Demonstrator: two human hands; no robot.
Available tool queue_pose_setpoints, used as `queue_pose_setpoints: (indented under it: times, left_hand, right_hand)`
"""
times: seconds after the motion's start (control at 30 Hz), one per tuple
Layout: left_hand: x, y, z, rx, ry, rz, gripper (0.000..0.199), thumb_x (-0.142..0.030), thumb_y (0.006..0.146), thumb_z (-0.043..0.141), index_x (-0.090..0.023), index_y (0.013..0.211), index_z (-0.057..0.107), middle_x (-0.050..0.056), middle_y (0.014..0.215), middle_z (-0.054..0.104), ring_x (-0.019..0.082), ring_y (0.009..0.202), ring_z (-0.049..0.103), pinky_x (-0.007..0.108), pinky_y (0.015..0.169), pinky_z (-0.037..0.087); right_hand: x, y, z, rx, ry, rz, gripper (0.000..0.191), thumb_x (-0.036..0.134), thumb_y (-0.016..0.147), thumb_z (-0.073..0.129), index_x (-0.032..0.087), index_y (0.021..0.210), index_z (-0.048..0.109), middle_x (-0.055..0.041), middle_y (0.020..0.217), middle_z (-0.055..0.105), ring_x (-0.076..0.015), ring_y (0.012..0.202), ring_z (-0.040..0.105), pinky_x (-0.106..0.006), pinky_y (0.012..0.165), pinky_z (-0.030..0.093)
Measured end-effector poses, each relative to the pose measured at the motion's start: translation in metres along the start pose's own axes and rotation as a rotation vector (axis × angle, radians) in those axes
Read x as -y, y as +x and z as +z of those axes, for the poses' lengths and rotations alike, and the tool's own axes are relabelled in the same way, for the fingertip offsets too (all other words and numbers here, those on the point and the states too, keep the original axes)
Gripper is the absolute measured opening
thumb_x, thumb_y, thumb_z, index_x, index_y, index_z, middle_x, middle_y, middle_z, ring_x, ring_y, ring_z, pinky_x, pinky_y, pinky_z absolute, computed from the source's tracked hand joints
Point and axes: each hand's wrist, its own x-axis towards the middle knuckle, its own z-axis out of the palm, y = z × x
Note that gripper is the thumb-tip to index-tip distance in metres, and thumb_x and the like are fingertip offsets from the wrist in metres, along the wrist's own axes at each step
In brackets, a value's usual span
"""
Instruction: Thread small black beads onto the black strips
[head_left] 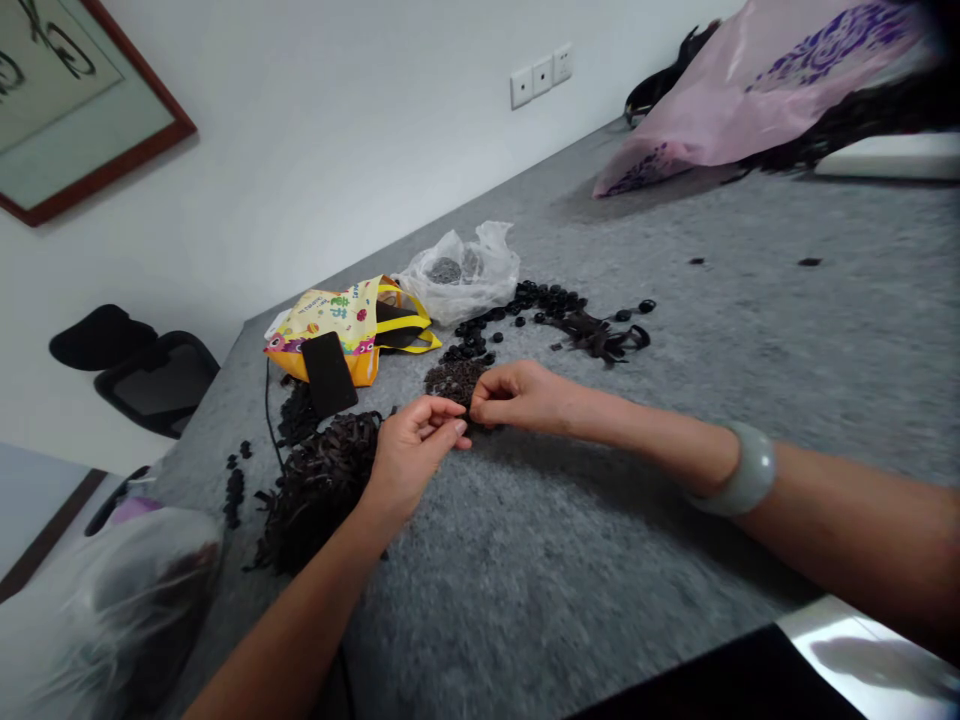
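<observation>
Left hand (411, 462) and right hand (521, 396) pinch just apart; right forearm (645, 430) stretches in sideways.

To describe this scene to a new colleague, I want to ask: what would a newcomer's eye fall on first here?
The left hand and right hand stand out at the centre, pinching a dark curly clump above the grey felt tabletop. Just left of them lies a large heap of dark strips, and a pale green bangle shines on the right wrist.

Blurring the tiny dark pieces (454, 382) beyond telling. Cutting off the pink plastic bag (750, 90) at the top edge.
</observation>
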Motion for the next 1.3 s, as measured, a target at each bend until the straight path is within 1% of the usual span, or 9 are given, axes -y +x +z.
queue_pose_setpoints:
  times: [0.13, 0.3, 0.43, 0.57, 0.67, 0.73, 0.87, 1.1, 1.3]
  left_hand:
    - [0.0, 0.0, -0.002, 0.052, -0.024, -0.027, 0.011, -0.022, 0.077, 0.073, -0.018, 0.086, 0.069, 0.0, 0.076, 0.073, 0.014, 0.062, 0.072, 0.024, 0.063, 0.055]
    - [0.009, 0.005, -0.01, 0.074, -0.157, -0.127, 0.025, -0.035, 0.084, 0.07, -0.016, 0.099, 0.068, 0.001, 0.075, 0.072, 0.014, 0.059, 0.072, 0.026, 0.065, 0.055]
    - [0.013, 0.006, -0.011, 0.137, -0.202, -0.199, 0.022, -0.036, 0.082, 0.071, -0.015, 0.088, 0.067, 0.001, 0.074, 0.07, 0.014, 0.059, 0.071, 0.027, 0.065, 0.055]
    - [0.009, 0.005, -0.008, 0.111, -0.244, -0.207, 0.019, -0.033, 0.08, 0.072, -0.016, 0.079, 0.065, 0.0, 0.07, 0.068, 0.012, 0.058, 0.067, 0.026, 0.063, 0.054]
    - [0.004, 0.005, -0.007, 0.119, -0.327, -0.246, 0.019, -0.032, 0.079, 0.072, -0.016, 0.076, 0.063, 0.001, 0.069, 0.067, 0.012, 0.058, 0.065, 0.026, 0.063, 0.055]
    - [0.002, 0.005, -0.008, 0.126, -0.367, -0.261, 0.021, -0.034, 0.079, 0.073, -0.015, 0.077, 0.064, 0.001, 0.069, 0.067, 0.012, 0.058, 0.066, 0.026, 0.064, 0.055]
    - [0.002, 0.004, -0.01, 0.134, -0.364, -0.235, 0.023, -0.036, 0.079, 0.075, -0.015, 0.081, 0.067, 0.001, 0.071, 0.068, 0.012, 0.061, 0.067, 0.026, 0.065, 0.055]
    - [0.006, 0.003, -0.011, 0.179, -0.299, -0.2, 0.02, -0.034, 0.079, 0.075, -0.016, 0.081, 0.066, 0.0, 0.071, 0.067, 0.012, 0.061, 0.066, 0.027, 0.065, 0.055]
    - [0.005, 0.004, -0.012, 0.127, -0.216, -0.105, 0.015, -0.029, 0.079, 0.074, -0.017, 0.084, 0.067, -0.001, 0.075, 0.068, 0.012, 0.062, 0.067, 0.025, 0.065, 0.052]
  right_hand:
    - [-0.001, 0.0, 0.0, 0.061, 0.067, -0.004, 0.014, 0.028, 0.076, 0.064, 0.015, 0.074, 0.063, 0.0046, 0.059, 0.053, -0.0061, 0.049, 0.041, -0.021, 0.045, 0.031]
    - [-0.006, 0.001, -0.002, 0.082, 0.139, -0.061, 0.025, 0.039, 0.078, 0.07, 0.015, 0.079, 0.064, 0.0039, 0.065, 0.056, -0.0054, 0.05, 0.043, -0.02, 0.044, 0.035]
    - [-0.01, 0.002, -0.002, 0.074, 0.152, -0.071, 0.028, 0.04, 0.077, 0.075, 0.015, 0.084, 0.064, 0.0035, 0.067, 0.058, -0.0055, 0.051, 0.044, -0.019, 0.044, 0.035]
    - [-0.007, 0.0, 0.001, 0.052, 0.211, -0.165, 0.031, 0.036, 0.074, 0.078, 0.015, 0.093, 0.064, 0.0023, 0.072, 0.063, -0.0083, 0.06, 0.052, -0.021, 0.053, 0.041]
    - [-0.004, -0.003, 0.002, 0.018, 0.162, -0.257, 0.024, 0.034, 0.079, 0.074, 0.015, 0.092, 0.066, -0.0002, 0.078, 0.066, -0.0104, 0.069, 0.057, -0.023, 0.063, 0.044]
    - [-0.003, -0.004, 0.002, -0.008, 0.128, -0.265, 0.023, 0.036, 0.082, 0.072, 0.015, 0.089, 0.067, -0.001, 0.078, 0.066, -0.0109, 0.069, 0.057, -0.024, 0.063, 0.044]
    - [-0.004, -0.003, 0.001, -0.016, 0.09, -0.238, 0.024, 0.037, 0.081, 0.071, 0.014, 0.087, 0.066, 0.0004, 0.074, 0.063, -0.0101, 0.064, 0.054, -0.023, 0.058, 0.041]
    - [-0.003, -0.003, -0.001, 0.015, 0.114, -0.255, 0.024, 0.036, 0.08, 0.072, 0.016, 0.094, 0.067, -0.0007, 0.079, 0.065, -0.0115, 0.069, 0.057, -0.023, 0.061, 0.043]
    - [-0.004, -0.003, -0.002, 0.026, 0.077, -0.26, 0.025, 0.039, 0.084, 0.07, 0.015, 0.086, 0.068, -0.0007, 0.075, 0.063, -0.011, 0.066, 0.055, -0.023, 0.059, 0.042]
